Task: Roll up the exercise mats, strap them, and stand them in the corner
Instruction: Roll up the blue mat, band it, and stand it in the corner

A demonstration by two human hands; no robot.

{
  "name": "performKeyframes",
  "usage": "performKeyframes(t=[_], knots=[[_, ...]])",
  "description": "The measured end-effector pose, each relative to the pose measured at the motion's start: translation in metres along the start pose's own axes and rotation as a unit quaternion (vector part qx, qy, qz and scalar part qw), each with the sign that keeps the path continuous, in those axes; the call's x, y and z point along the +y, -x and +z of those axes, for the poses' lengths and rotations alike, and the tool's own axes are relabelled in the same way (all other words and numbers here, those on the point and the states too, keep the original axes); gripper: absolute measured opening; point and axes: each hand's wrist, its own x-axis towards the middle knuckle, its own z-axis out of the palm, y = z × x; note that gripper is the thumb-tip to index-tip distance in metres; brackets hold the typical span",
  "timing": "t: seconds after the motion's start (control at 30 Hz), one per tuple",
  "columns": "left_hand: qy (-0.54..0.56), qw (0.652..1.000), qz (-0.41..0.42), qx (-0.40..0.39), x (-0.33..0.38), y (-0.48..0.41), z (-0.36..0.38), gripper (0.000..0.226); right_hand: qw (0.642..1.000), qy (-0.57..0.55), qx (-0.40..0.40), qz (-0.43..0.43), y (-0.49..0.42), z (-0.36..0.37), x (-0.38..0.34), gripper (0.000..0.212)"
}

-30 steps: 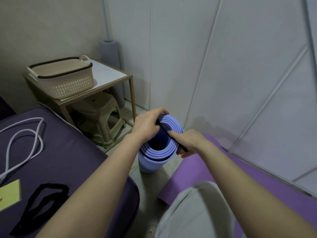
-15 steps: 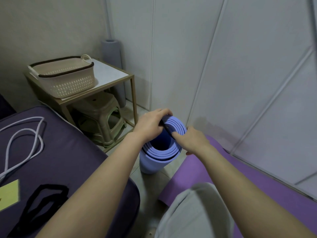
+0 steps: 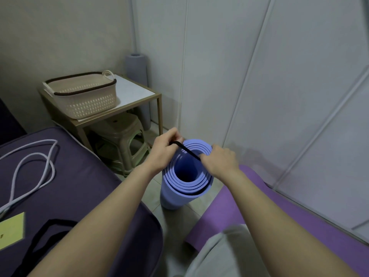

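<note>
Your 2 hands hold a black strap over the upright blue mat roll.

Your left hand (image 3: 163, 150) has its fingers curled, pinching 1 end of the black strap (image 3: 186, 150) at the roll's far left rim. Your right hand (image 3: 218, 161) is clenched on the other end at the right rim, and the strap runs straight across the open top between them. The blue mat roll (image 3: 185, 188) stands on end on the tiled floor, between the dark cushion (image 3: 79, 186) on your left and the purple mat (image 3: 279, 216) lying flat on your right. A grey rolled mat (image 3: 137, 76) stands in the corner behind the side table (image 3: 137, 92), which carries a basket (image 3: 83, 98), with a stool (image 3: 121, 136) underneath. A white rope (image 3: 34, 166) lies on the cushion.
</note>
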Motion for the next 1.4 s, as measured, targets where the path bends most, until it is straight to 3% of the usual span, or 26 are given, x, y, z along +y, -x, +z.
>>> performKeyframes(t=[0.13,0.27,0.37,0.47,0.53,0.63,0.73,0.83,0.97,1.1,1.2,1.3,1.4], knots=[[0.036,0.999,-0.038,-0.008,-0.004,0.01,-0.004,0.025,1.0,0.006,0.007,0.012,-0.01,-0.002,0.008,0.038],[0.02,0.99,-0.076,-0.118,0.004,0.015,-0.006,0.017,0.999,0.021,0.028,0.027,-0.017,-0.003,0.019,0.038],[-0.019,0.969,-0.08,-0.231,0.007,0.015,-0.011,0.041,0.997,0.014,0.05,0.058,-0.018,-0.003,0.028,0.041],[-0.132,0.948,0.004,-0.289,0.008,0.013,-0.007,0.076,0.996,0.023,0.057,0.063,-0.017,-0.004,0.03,0.042],[-0.231,0.939,0.054,-0.249,0.006,0.012,-0.001,0.089,0.996,0.011,0.06,0.069,-0.017,-0.001,0.029,0.044],[-0.269,0.943,0.057,-0.19,0.004,0.013,0.002,0.08,0.993,-0.071,0.073,0.068,-0.016,0.003,0.031,0.047],[-0.241,0.96,0.033,-0.141,0.004,0.013,-0.003,0.07,0.975,-0.209,0.081,0.006,-0.012,0.003,0.033,0.037],[-0.197,0.975,0.003,-0.098,0.005,0.01,-0.012,0.061,0.962,-0.252,0.092,-0.055,-0.009,0.001,0.025,0.027],[-0.1,0.993,-0.045,-0.053,0.012,0.003,-0.026,0.053,0.946,-0.295,0.095,-0.096,-0.013,-0.011,0.013,0.029],[-0.026,0.995,-0.093,-0.038,0.013,0.0,-0.035,0.045,0.94,-0.328,-0.015,-0.093,-0.02,-0.018,0.016,0.039],[-0.024,0.992,-0.12,-0.013,0.004,0.003,-0.036,0.045,0.91,-0.385,-0.133,-0.076,-0.016,-0.017,0.023,0.054],[-0.024,0.991,-0.129,0.017,-0.001,0.001,-0.037,0.043,0.88,-0.429,-0.188,-0.079,-0.016,-0.018,0.03,0.066],[-0.023,0.991,-0.124,0.045,-0.003,0.001,-0.034,0.042,0.876,-0.421,-0.217,-0.095,-0.016,-0.021,0.031,0.072]])
